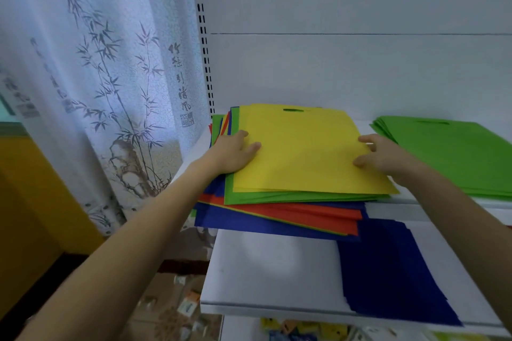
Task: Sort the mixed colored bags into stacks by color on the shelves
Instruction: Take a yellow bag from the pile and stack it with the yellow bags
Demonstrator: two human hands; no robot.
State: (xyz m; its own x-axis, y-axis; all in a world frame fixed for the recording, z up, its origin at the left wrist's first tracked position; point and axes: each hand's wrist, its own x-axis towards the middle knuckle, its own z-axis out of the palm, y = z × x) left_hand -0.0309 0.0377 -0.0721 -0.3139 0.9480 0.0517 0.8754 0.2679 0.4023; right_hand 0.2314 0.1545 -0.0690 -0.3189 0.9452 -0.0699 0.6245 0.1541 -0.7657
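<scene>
Flat yellow fabric bag with a cut-out handle (299, 147) tops the mixed pile of green, orange and blue bags (277, 210) at the left of the upper white shelf (443, 212). Left hand (232, 152) lies flat on its left edge; right hand (385, 155) curls at its right edge, grip unclear. Done so far: green bag stack (457, 155) beside the pile, blue bag stack (388, 271) on the lower white shelf (263, 271). Looks like much of the pile is left, with no yellow or orange stack in view.

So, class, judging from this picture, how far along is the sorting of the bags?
Done: a green stack sits on the upper shelf and a blue stack on the lower shelf. In hand: the left hand and right hand touch the yellow bag on top. Left: the mixed pile under it, showing green, red and blue.
</scene>
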